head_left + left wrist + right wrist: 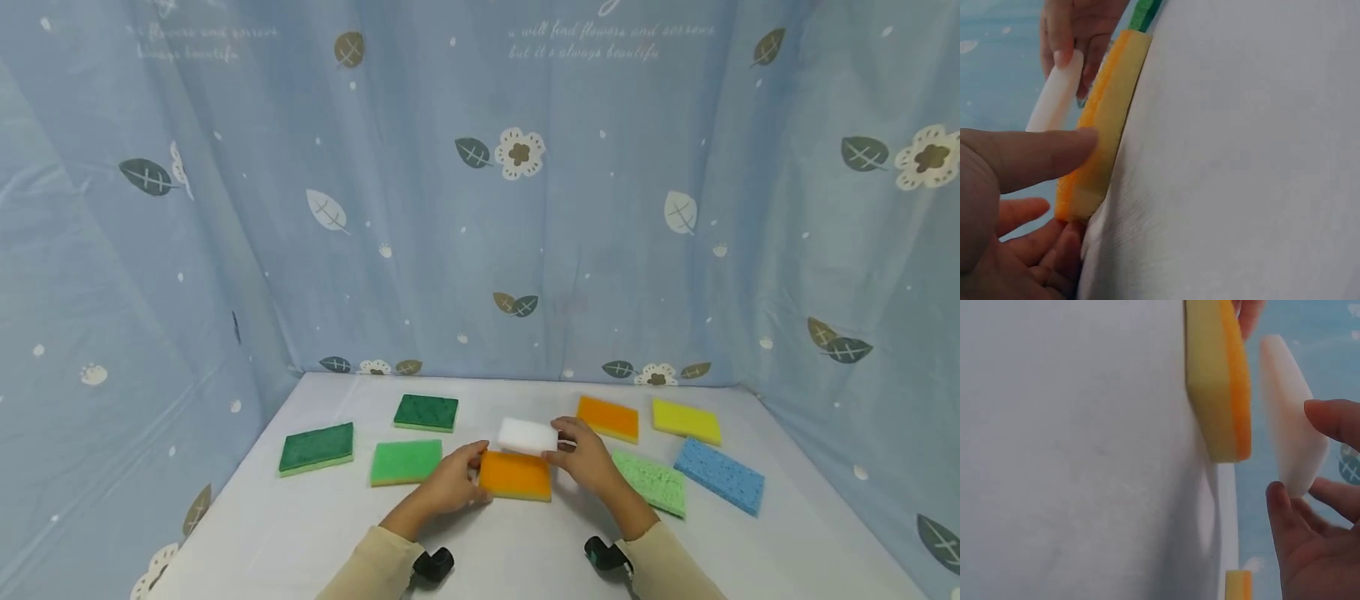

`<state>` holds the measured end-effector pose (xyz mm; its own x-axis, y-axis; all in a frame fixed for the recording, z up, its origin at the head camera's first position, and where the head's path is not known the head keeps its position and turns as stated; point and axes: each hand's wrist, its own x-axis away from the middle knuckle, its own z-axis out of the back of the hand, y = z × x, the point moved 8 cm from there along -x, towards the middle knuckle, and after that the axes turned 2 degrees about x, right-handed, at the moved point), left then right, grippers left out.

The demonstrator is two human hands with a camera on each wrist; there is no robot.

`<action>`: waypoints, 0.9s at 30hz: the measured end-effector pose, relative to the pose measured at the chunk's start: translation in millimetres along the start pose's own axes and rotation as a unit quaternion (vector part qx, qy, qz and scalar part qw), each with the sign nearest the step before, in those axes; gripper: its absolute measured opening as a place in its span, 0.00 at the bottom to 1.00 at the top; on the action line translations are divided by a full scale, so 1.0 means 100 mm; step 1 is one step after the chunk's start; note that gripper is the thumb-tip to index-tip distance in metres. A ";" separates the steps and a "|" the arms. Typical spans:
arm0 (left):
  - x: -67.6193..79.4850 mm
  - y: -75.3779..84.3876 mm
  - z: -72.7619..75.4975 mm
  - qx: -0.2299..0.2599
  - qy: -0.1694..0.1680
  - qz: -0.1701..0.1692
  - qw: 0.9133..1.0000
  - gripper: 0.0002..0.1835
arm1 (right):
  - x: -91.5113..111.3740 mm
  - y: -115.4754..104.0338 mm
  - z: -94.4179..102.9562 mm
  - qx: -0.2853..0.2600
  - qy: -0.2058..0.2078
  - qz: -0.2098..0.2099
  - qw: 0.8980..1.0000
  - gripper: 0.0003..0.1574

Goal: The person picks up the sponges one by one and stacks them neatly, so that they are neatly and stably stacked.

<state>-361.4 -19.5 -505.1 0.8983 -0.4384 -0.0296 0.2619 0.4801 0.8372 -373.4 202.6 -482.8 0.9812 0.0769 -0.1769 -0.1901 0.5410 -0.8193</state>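
An orange-topped sponge (515, 476) with a yellow underside lies front and centre. My left hand (453, 481) holds it by its left end, with the thumb (1054, 156) along the near side and fingers around the end. Just behind and above this sponge, my right hand (587, 454) pinches a plain white sponge (528, 436) by its right end. In the right wrist view, a gap shows between the white sponge (1291, 419) and the orange-topped one (1235, 394).
To the left lie two dark green sponges (317, 447) and a light green sponge (407, 462). On the right are another orange sponge (608, 418), a yellow sponge (686, 421), a speckled green sponge (651, 482) and a blue sponge (721, 475). A blue curtain (420, 250) surrounds the white tabletop (300, 533).
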 end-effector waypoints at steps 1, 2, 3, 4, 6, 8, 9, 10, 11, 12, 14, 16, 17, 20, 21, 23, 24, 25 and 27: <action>-0.01 0.00 0.00 0.011 0.000 0.000 1.000 0.46 | 0.02 0.00 0.01 -0.006 -0.001 -0.002 1.000 0.37; -0.02 -0.01 0.00 0.017 0.001 0.001 1.000 0.46 | 0.03 -0.01 0.01 -0.012 -0.003 -0.001 1.000 0.38; -0.03 -0.02 0.00 0.023 0.002 0.000 1.000 0.46 | 0.04 -0.01 0.01 -0.017 -0.005 0.002 1.000 0.38; -0.03 -0.02 0.00 0.025 0.003 0.000 1.000 0.46 | 0.06 -0.02 0.01 -0.024 -0.009 0.006 1.000 0.39; -0.04 -0.03 0.00 0.019 0.008 0.000 1.000 0.45 | 0.09 -0.03 0.00 -0.039 -0.022 0.021 0.999 0.39; -0.04 -0.04 -0.01 0.009 0.015 0.004 1.000 0.44 | 0.12 -0.04 -0.02 -0.053 -0.042 0.041 0.997 0.39; -0.03 -0.04 -0.01 0.007 0.019 0.006 1.000 0.44 | 0.14 -0.04 -0.04 -0.060 -0.053 0.051 0.995 0.39; -0.02 -0.04 -0.02 0.006 0.022 0.009 1.000 0.43 | 0.15 -0.04 -0.05 -0.067 -0.064 0.058 0.994 0.39; -0.01 -0.04 -0.02 0.003 0.026 0.010 1.000 0.43 | 0.16 -0.03 -0.06 -0.072 -0.072 0.064 0.993 0.39; -0.01 -0.04 -0.03 0.000 0.029 0.010 1.000 0.42 | 0.17 -0.01 -0.07 -0.079 -0.080 0.067 0.991 0.39; 0.00 -0.03 -0.03 -0.008 0.036 0.005 0.999 0.42 | 0.18 0.00 -0.09 -0.088 -0.092 0.070 0.989 0.39; 0.00 -0.03 -0.02 -0.015 0.042 0.003 0.999 0.41 | 0.18 0.00 -0.11 -0.095 -0.100 0.075 0.988 0.39; 0.00 -0.03 -0.02 -0.017 0.044 0.001 0.999 0.41 | 0.18 0.00 -0.12 -0.098 -0.102 0.080 0.987 0.38; -0.01 -0.03 -0.01 -0.017 0.048 -0.005 0.999 0.41 | 0.20 -0.01 -0.11 -0.111 -0.097 0.102 0.984 0.38; -0.01 -0.03 -0.01 -0.015 0.048 -0.005 0.999 0.41 | 0.21 -0.02 -0.11 -0.117 -0.095 0.111 0.982 0.37; 0.00 -0.02 -0.02 -0.011 0.046 -0.006 0.999 0.41 | 0.23 -0.03 -0.12 -0.123 -0.090 0.123 0.981 0.37; 0.00 -0.02 -0.02 -0.010 0.044 -0.008 0.999 0.41 | 0.24 -0.03 -0.12 -0.125 -0.089 0.126 0.980 0.37; 0.00 -0.02 -0.02 -0.008 0.042 -0.007 0.999 0.42 | 0.25 -0.03 -0.13 -0.125 -0.091 0.127 0.980 0.37; 0.00 -0.02 -0.02 -0.009 0.041 -0.005 0.999 0.42 | 0.27 -0.05 -0.15 -0.130 -0.099 0.122 0.979 0.38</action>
<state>-360.8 -18.9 -507.8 0.9214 -0.3798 -0.0823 0.2759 0.4902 0.8268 -346.5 189.3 -491.9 0.8882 0.3512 -0.2961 -0.3955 0.2568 -0.8818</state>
